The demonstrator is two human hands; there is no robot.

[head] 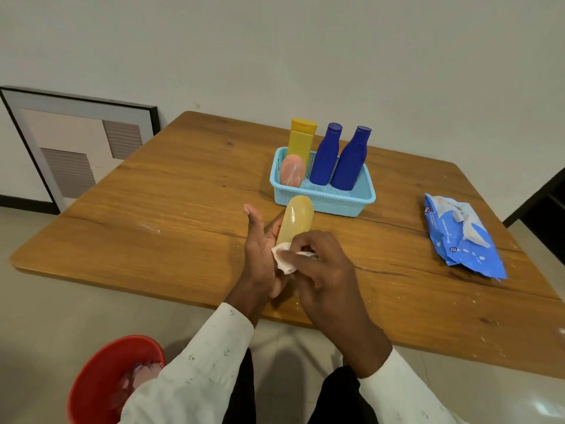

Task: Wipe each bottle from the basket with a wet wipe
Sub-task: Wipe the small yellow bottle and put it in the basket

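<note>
My left hand (260, 255) holds a translucent amber bottle (296, 220) above the table, its rounded end pointing away from me toward the basket. My right hand (324, 267) presses a white wet wipe (282, 257) against the bottle's near end. The light blue basket (351, 200) stands just beyond, holding a yellow bottle (301, 142), two dark blue bottles (327, 154) (351, 160) and a pink bottle (292, 171).
A blue pack of wet wipes (461, 237) lies at the right of the wooden table (171, 194). A red bowl (113, 377) with used wipes sits on the floor at my lower left. A framed picture (76, 142) leans on the wall at left.
</note>
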